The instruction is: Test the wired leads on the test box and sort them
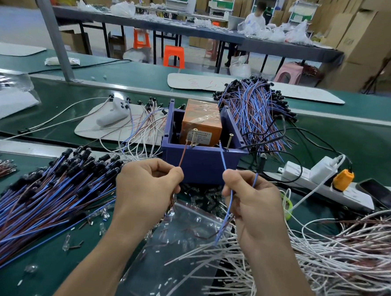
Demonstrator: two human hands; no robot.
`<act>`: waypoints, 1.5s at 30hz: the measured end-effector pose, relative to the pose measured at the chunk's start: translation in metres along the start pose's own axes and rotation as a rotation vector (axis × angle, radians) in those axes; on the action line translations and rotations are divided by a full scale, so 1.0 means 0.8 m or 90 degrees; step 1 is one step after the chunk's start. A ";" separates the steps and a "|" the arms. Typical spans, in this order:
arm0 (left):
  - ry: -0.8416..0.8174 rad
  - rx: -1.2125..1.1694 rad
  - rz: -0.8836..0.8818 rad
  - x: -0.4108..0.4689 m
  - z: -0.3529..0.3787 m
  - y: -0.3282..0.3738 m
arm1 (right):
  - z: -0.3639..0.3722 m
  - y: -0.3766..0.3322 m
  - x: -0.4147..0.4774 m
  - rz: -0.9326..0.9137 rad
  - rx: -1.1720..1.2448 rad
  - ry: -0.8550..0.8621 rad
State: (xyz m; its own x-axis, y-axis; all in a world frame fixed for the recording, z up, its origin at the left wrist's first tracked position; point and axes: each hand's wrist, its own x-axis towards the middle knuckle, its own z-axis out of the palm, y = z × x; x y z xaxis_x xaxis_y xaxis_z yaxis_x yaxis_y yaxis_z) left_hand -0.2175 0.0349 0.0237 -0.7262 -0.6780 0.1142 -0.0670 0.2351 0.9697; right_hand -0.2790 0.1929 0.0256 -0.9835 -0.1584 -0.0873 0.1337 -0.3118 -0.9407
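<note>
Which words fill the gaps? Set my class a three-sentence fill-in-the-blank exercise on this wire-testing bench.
The left hand pinches the left lead, coloured ____.
The right hand pinches the right lead, coloured ____.
Each lead runs up toward a ____ standing at the purple box's front rim.
Missing words: brown, blue, screw.
</note>
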 end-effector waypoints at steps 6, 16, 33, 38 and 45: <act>0.060 0.159 0.065 0.003 -0.031 -0.003 | 0.006 0.004 -0.010 0.002 -0.105 -0.135; 0.224 0.220 0.297 -0.021 -0.037 0.019 | 0.009 0.013 -0.021 -0.079 -0.375 -0.178; -0.159 -0.093 0.072 -0.018 0.000 -0.006 | 0.004 0.018 -0.024 -0.185 -0.515 -0.212; -0.181 -0.072 0.059 -0.011 -0.003 -0.020 | 0.004 0.017 -0.024 -0.180 -0.414 -0.226; -0.165 -0.030 0.154 -0.014 0.003 -0.026 | 0.008 0.018 -0.025 -0.125 -0.382 -0.280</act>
State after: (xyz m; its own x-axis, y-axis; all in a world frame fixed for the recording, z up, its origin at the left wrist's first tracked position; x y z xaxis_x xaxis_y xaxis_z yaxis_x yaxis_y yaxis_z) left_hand -0.2098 0.0390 0.0017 -0.8667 -0.4063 0.2892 0.1558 0.3304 0.9309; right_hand -0.2563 0.1856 0.0158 -0.8270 -0.5494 0.1195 -0.2502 0.1692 -0.9533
